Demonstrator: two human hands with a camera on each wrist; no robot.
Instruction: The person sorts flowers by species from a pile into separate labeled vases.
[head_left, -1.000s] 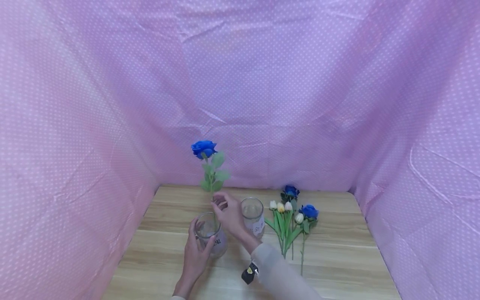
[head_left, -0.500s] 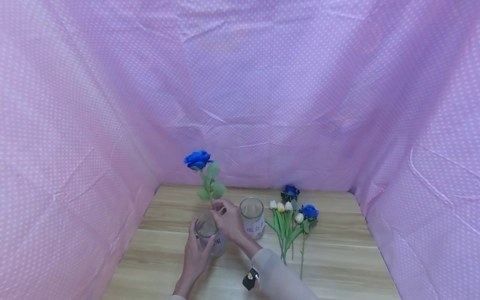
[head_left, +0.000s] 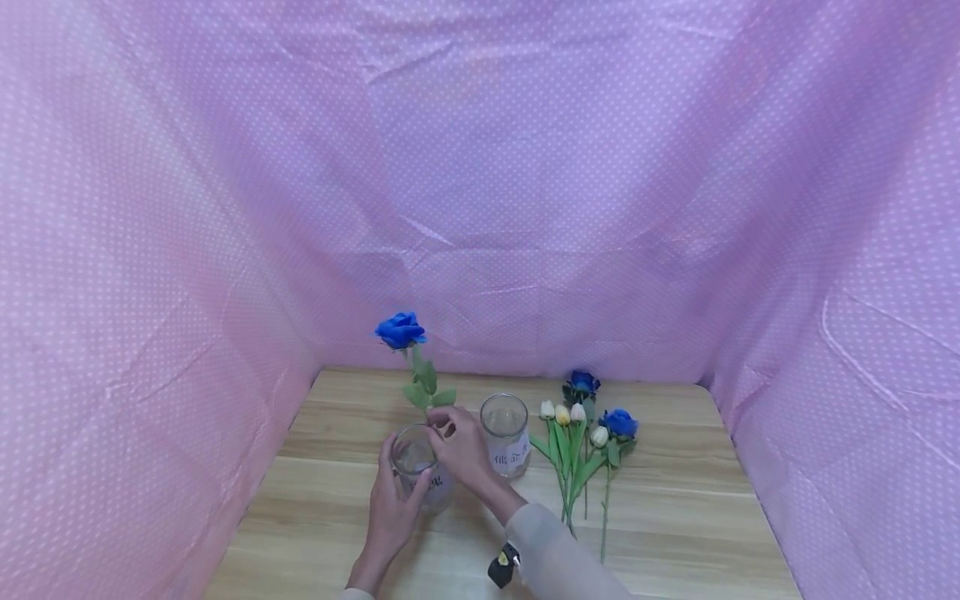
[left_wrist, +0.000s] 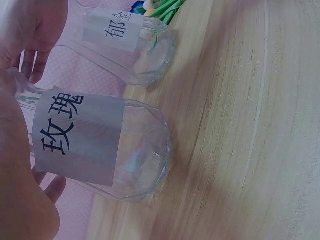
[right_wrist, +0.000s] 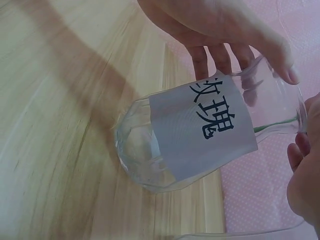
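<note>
My left hand (head_left: 393, 506) holds a clear glass vase (right_wrist: 200, 130) round its upper part, fingers on one side and thumb on the other. A white paper label (left_wrist: 80, 137) with black characters is stuck on the vase. My right hand (head_left: 462, 447) pinches the stem of a blue rose (head_left: 401, 331) just above the vase's rim. The bloom stands up beyond the hand, leaning slightly left, with green leaves (head_left: 425, 379) below it. In the right wrist view the green stem (right_wrist: 275, 124) reaches inside the vase mouth.
Beside my right hand stands a second labelled glass vase (head_left: 510, 454). Further right on the wooden table (head_left: 675, 517) lie white and yellowish tulips (head_left: 562, 414), a blue rose (head_left: 618, 422) and a darker blue rose (head_left: 582, 382). Pink dotted cloth (head_left: 540, 167) encloses the table's back and sides.
My right hand and the blue rose have moved down toward the vase, the bloom now lower than before. My left hand stays in place on the vase.
</note>
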